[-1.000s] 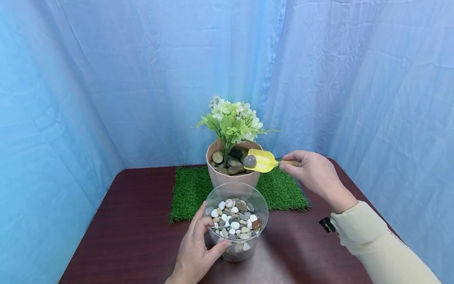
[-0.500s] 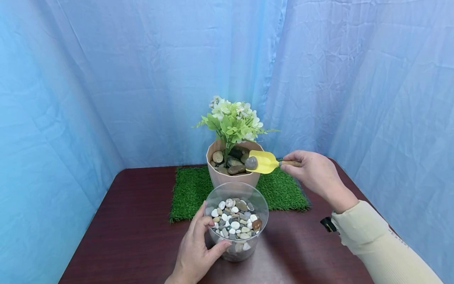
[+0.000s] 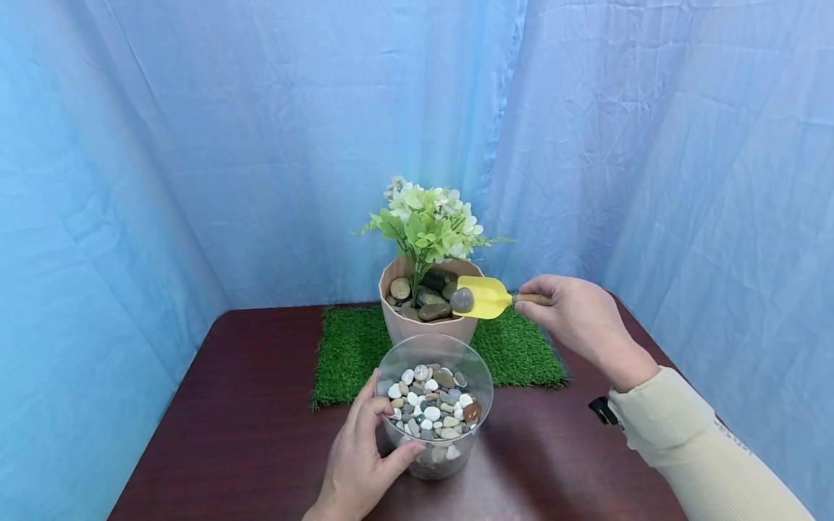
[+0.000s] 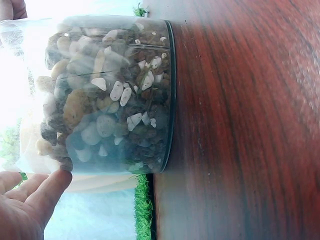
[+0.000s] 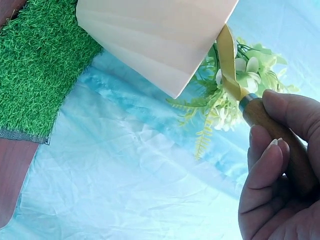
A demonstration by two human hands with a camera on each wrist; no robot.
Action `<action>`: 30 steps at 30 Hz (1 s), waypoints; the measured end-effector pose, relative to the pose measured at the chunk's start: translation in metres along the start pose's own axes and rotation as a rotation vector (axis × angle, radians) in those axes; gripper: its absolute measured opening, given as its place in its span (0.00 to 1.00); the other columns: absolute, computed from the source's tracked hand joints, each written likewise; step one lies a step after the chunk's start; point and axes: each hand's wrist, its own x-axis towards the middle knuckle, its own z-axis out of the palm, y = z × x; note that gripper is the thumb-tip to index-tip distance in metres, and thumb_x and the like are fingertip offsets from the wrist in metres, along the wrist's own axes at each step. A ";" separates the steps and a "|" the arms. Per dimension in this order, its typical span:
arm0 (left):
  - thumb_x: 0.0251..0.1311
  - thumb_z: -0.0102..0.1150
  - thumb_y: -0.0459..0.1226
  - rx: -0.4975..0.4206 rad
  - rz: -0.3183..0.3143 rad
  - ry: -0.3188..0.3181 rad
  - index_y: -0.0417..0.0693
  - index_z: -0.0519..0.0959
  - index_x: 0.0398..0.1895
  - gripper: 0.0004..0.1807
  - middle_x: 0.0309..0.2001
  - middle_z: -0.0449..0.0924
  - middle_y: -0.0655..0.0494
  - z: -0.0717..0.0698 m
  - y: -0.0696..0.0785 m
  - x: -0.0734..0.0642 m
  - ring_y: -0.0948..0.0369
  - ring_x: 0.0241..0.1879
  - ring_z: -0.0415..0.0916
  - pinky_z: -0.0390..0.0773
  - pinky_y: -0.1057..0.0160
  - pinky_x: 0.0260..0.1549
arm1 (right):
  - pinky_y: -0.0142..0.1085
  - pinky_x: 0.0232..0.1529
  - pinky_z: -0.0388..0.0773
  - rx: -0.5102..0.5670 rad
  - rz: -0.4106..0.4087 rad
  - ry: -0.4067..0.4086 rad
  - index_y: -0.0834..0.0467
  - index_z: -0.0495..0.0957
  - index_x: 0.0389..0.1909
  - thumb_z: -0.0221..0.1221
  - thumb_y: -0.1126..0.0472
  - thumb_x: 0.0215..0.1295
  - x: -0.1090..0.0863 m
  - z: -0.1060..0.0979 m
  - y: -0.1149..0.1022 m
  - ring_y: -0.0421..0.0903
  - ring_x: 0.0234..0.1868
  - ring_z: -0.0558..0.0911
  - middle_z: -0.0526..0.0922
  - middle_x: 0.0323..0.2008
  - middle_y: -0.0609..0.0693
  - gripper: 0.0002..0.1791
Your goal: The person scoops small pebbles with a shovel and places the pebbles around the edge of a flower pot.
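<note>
My right hand (image 3: 580, 315) pinches the wooden handle (image 5: 272, 122) of a small yellow shovel (image 3: 490, 298). A round grey stone (image 3: 462, 299) lies at the front of its blade, over the right rim of a pale pink flowerpot (image 3: 430, 329). White flowers with green leaves (image 3: 426, 221) rise from the pot, among several large brown and dark stones (image 3: 434, 311). Nearer to me stands a clear plastic container (image 3: 435, 463) of small white, grey and tan pebbles (image 4: 105, 125). My left hand (image 3: 358, 456) grips its left side, thumb in front and fingers at the rim.
Under the pot lies a green artificial grass mat (image 3: 352, 354) on a dark red-brown wooden table (image 3: 260, 434). Light blue curtains (image 3: 293, 145) hang behind and at both sides. A black strap (image 3: 602, 412) hangs at the right sleeve.
The shovel with the grey stone has shifted very slightly to the right above the pot's rim. My left hand and the container have stayed in place.
</note>
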 end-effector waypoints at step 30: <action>0.56 0.77 0.53 0.007 0.002 0.000 0.47 0.71 0.49 0.30 0.78 0.61 0.39 0.000 0.000 -0.001 0.40 0.66 0.76 0.85 0.63 0.51 | 0.45 0.28 0.79 -0.028 -0.033 0.056 0.47 0.89 0.44 0.69 0.53 0.67 -0.004 0.004 -0.005 0.44 0.32 0.87 0.91 0.35 0.43 0.08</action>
